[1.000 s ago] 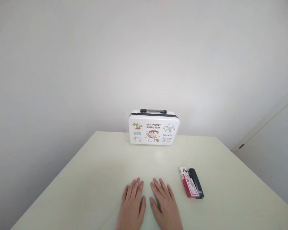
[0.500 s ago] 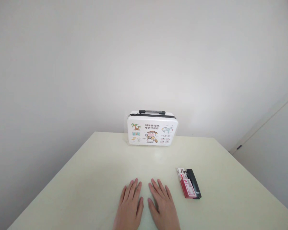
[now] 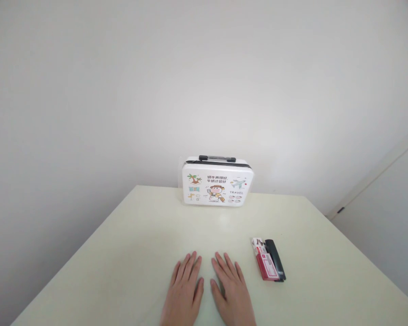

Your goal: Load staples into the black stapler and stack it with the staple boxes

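Note:
Palm down on the pale table (image 3: 122,253), my left hand (image 3: 183,292) lies flat with its fingers stretched forward. My right hand (image 3: 233,290) rests the same way beside it, a small gap between the two thumbs. Neither hand holds anything. To the right of my right hand lies a black stapler (image 3: 275,260), with a red and white box (image 3: 265,261) against its left side. Beyond my fingertips a small white case (image 3: 217,185) stands upright, printed with a cartoon cow, palm tree and plane. It has a black handle (image 3: 217,158) on top.
A plain light wall (image 3: 204,81) rises behind the table's far edge, close behind the case. At the right, a pale panel (image 3: 387,226) with a small dark fitting (image 3: 340,210) stands beyond the table's side edge.
The view has shifted very slightly, so the case appears a little further right. Both hands and the objects on the table stay in place.

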Action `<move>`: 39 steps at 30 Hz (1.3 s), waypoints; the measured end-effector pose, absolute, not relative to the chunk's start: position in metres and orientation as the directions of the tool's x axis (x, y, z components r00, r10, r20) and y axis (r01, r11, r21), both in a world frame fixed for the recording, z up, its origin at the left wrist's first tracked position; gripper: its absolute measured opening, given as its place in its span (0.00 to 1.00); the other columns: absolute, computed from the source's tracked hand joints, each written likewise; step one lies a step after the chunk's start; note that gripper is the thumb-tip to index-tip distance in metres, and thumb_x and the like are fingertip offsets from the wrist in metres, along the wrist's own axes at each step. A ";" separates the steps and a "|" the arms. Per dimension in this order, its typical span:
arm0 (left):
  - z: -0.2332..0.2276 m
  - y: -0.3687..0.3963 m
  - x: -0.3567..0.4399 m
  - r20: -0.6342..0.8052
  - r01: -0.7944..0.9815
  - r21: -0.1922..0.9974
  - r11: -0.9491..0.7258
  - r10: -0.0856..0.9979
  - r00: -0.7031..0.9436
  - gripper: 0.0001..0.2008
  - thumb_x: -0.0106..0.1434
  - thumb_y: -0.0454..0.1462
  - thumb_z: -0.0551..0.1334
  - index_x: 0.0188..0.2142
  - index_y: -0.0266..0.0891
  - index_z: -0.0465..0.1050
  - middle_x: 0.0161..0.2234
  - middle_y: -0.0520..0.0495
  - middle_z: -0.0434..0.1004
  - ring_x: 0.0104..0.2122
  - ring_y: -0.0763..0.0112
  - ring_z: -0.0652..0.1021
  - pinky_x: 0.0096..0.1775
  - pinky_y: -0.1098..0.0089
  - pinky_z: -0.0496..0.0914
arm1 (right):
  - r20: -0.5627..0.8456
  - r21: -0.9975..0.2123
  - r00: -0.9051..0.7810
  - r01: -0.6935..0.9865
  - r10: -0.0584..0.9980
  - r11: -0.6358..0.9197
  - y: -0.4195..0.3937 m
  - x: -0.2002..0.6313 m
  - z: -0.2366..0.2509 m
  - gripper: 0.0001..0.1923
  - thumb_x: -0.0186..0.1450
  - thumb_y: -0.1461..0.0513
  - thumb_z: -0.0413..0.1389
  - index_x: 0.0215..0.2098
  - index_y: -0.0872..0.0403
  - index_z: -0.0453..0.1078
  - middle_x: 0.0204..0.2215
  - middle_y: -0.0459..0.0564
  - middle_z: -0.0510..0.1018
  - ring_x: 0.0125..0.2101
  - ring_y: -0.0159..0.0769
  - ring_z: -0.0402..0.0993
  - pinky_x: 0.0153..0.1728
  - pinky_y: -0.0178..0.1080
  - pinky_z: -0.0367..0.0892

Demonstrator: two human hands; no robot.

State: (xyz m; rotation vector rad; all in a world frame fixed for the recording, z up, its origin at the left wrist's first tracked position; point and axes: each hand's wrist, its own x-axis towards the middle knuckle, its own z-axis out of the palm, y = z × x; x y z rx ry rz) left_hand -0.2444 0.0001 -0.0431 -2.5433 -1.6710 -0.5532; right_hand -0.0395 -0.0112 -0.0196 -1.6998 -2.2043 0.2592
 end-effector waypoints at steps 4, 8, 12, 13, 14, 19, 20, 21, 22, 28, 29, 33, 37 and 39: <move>-0.044 0.000 -0.246 0.332 0.897 0.151 -0.416 0.876 0.350 0.30 0.75 0.41 0.51 0.73 0.50 0.46 0.73 0.53 0.51 0.71 0.62 0.57 0.67 0.53 0.60 | 0.149 -0.341 -0.232 0.901 0.961 0.270 -0.010 -0.039 -0.022 0.29 0.75 0.54 0.45 0.73 0.38 0.47 0.73 0.38 0.50 0.73 0.46 0.44 0.70 0.61 0.52; -0.047 0.002 -0.248 0.352 0.897 0.099 -0.430 0.859 0.373 0.30 0.75 0.42 0.52 0.73 0.50 0.47 0.73 0.53 0.52 0.70 0.62 0.59 0.66 0.55 0.62 | 0.164 -0.330 -0.248 0.898 0.955 0.290 -0.009 -0.039 -0.026 0.30 0.75 0.55 0.45 0.74 0.39 0.46 0.72 0.40 0.49 0.72 0.48 0.45 0.69 0.61 0.54; -0.052 0.005 -0.250 0.401 0.895 0.041 -0.443 0.828 0.392 0.31 0.74 0.42 0.53 0.73 0.48 0.47 0.72 0.53 0.54 0.69 0.62 0.61 0.65 0.57 0.63 | 0.187 -0.300 -0.269 0.900 0.945 0.316 -0.007 -0.036 -0.033 0.31 0.75 0.55 0.46 0.74 0.39 0.44 0.72 0.40 0.49 0.72 0.49 0.46 0.68 0.62 0.57; -0.053 0.006 -0.250 0.417 0.895 0.028 -0.445 0.819 0.394 0.31 0.74 0.43 0.53 0.73 0.48 0.48 0.72 0.53 0.54 0.69 0.62 0.62 0.64 0.57 0.64 | 0.188 -0.291 -0.279 0.900 0.942 0.325 -0.006 -0.035 -0.035 0.32 0.74 0.55 0.47 0.74 0.39 0.44 0.72 0.40 0.49 0.72 0.49 0.47 0.67 0.63 0.58; -0.054 0.006 -0.251 0.432 0.895 0.015 -0.445 0.811 0.396 0.31 0.73 0.43 0.54 0.73 0.48 0.48 0.72 0.52 0.55 0.69 0.62 0.62 0.64 0.58 0.64 | 0.191 -0.283 -0.289 0.899 0.938 0.335 -0.006 -0.034 -0.037 0.32 0.74 0.55 0.47 0.74 0.39 0.44 0.72 0.40 0.49 0.71 0.50 0.48 0.67 0.63 0.59; -0.055 0.007 -0.251 0.458 0.897 -0.031 -0.440 0.792 0.405 0.31 0.73 0.42 0.54 0.73 0.46 0.49 0.72 0.52 0.55 0.69 0.63 0.62 0.63 0.59 0.64 | 0.231 -0.256 -0.302 0.898 0.925 0.357 -0.005 -0.032 -0.043 0.33 0.74 0.55 0.48 0.74 0.39 0.41 0.72 0.41 0.50 0.71 0.51 0.49 0.66 0.63 0.61; -0.055 0.007 -0.251 0.459 0.897 -0.033 -0.441 0.790 0.406 0.31 0.73 0.42 0.54 0.73 0.46 0.50 0.72 0.52 0.55 0.69 0.63 0.62 0.63 0.59 0.64 | 0.239 -0.252 -0.301 0.899 0.923 0.358 -0.005 -0.032 -0.044 0.34 0.74 0.55 0.48 0.74 0.39 0.41 0.72 0.41 0.50 0.71 0.51 0.50 0.66 0.63 0.61; -0.055 0.007 -0.251 0.461 0.896 -0.034 -0.443 0.788 0.408 0.31 0.73 0.42 0.54 0.73 0.46 0.50 0.72 0.52 0.55 0.69 0.63 0.63 0.63 0.59 0.64 | 0.243 -0.248 -0.302 0.899 0.922 0.360 -0.005 -0.032 -0.044 0.34 0.74 0.55 0.48 0.74 0.39 0.41 0.72 0.41 0.50 0.71 0.51 0.50 0.66 0.63 0.61; -0.055 0.007 -0.251 0.463 0.896 -0.036 -0.443 0.787 0.408 0.31 0.73 0.42 0.54 0.73 0.46 0.50 0.71 0.52 0.56 0.69 0.63 0.63 0.63 0.59 0.64 | 0.245 -0.244 -0.304 0.900 0.921 0.362 -0.005 -0.033 -0.045 0.34 0.74 0.55 0.48 0.74 0.39 0.41 0.72 0.41 0.51 0.71 0.52 0.51 0.65 0.63 0.62; -0.056 0.007 -0.249 0.464 0.901 -0.042 -0.432 0.790 0.401 0.31 0.73 0.42 0.54 0.72 0.46 0.51 0.71 0.52 0.56 0.68 0.63 0.63 0.62 0.58 0.64 | 0.240 -0.223 -0.315 0.903 0.918 0.368 -0.003 -0.032 -0.046 0.34 0.73 0.55 0.49 0.74 0.39 0.41 0.72 0.41 0.50 0.70 0.52 0.51 0.64 0.64 0.63; -0.056 0.007 -0.249 0.462 0.903 -0.039 -0.429 0.793 0.397 0.31 0.73 0.42 0.54 0.72 0.46 0.51 0.71 0.52 0.56 0.68 0.63 0.63 0.62 0.58 0.64 | 0.242 -0.223 -0.315 0.902 0.917 0.369 -0.002 -0.031 -0.046 0.34 0.73 0.55 0.49 0.74 0.39 0.41 0.71 0.41 0.51 0.70 0.52 0.51 0.64 0.64 0.63; -0.055 0.007 -0.248 0.462 0.902 -0.026 -0.432 0.795 0.394 0.30 0.73 0.42 0.54 0.72 0.47 0.51 0.71 0.52 0.56 0.69 0.63 0.62 0.63 0.58 0.63 | 0.241 -0.232 -0.316 0.899 0.918 0.371 -0.003 -0.030 -0.046 0.34 0.73 0.54 0.49 0.74 0.39 0.42 0.71 0.42 0.52 0.70 0.52 0.52 0.64 0.64 0.64; -0.052 0.005 -0.248 0.458 0.905 -0.051 -0.423 0.795 0.398 0.30 0.73 0.42 0.54 0.72 0.45 0.52 0.72 0.51 0.56 0.69 0.64 0.61 0.63 0.58 0.62 | 0.221 -0.243 -0.300 0.905 0.928 0.350 -0.003 -0.031 -0.045 0.33 0.74 0.54 0.47 0.74 0.39 0.42 0.72 0.40 0.50 0.71 0.51 0.50 0.65 0.63 0.62; -0.050 0.005 -0.247 0.468 0.907 -0.068 -0.415 0.790 0.396 0.30 0.73 0.42 0.54 0.72 0.45 0.52 0.72 0.51 0.56 0.69 0.64 0.61 0.63 0.59 0.62 | 0.214 -0.247 -0.299 0.905 0.930 0.347 -0.003 -0.032 -0.045 0.33 0.74 0.54 0.46 0.74 0.38 0.41 0.72 0.40 0.49 0.71 0.51 0.49 0.66 0.64 0.61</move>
